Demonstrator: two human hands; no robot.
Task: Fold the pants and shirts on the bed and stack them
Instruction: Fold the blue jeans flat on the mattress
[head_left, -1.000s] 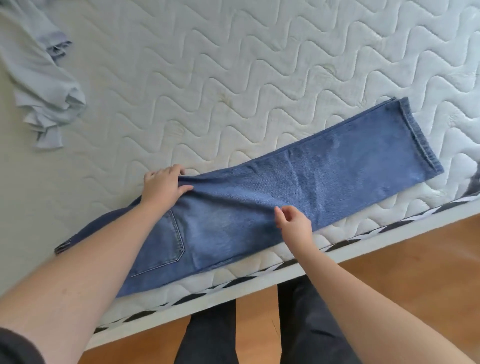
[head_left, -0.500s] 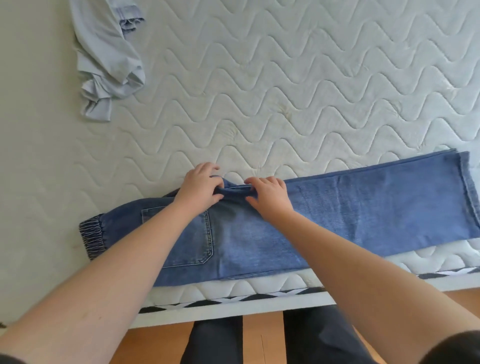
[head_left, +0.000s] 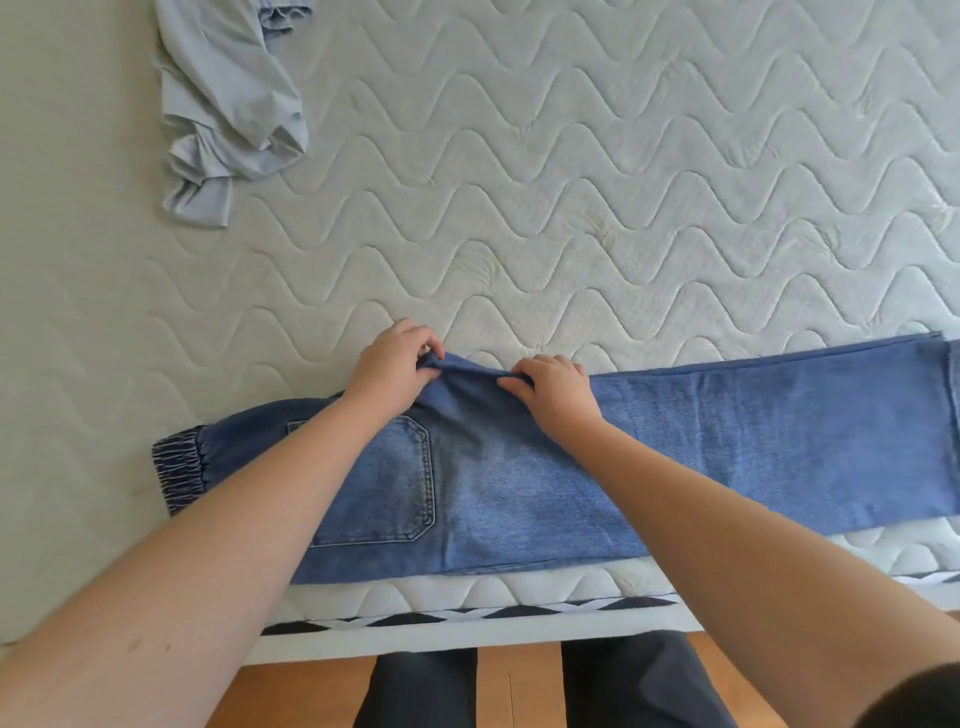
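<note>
**Floor and legs below the bed edge**

A wooden floor (head_left: 306, 696) of warm orange-brown boards runs along the bottom. On it stand the person's legs in dark grey trousers (head_left: 623, 686), just beside the white bed frame (head_left: 415, 642).

a home bedroom: bare quilted mattress (head_left: 571, 182), wooden floor (head_left: 311, 691), loose clothes.

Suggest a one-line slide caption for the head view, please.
Both hands, left hand and right hand, pinch the far edge of blue jeans on the mattress.
</note>
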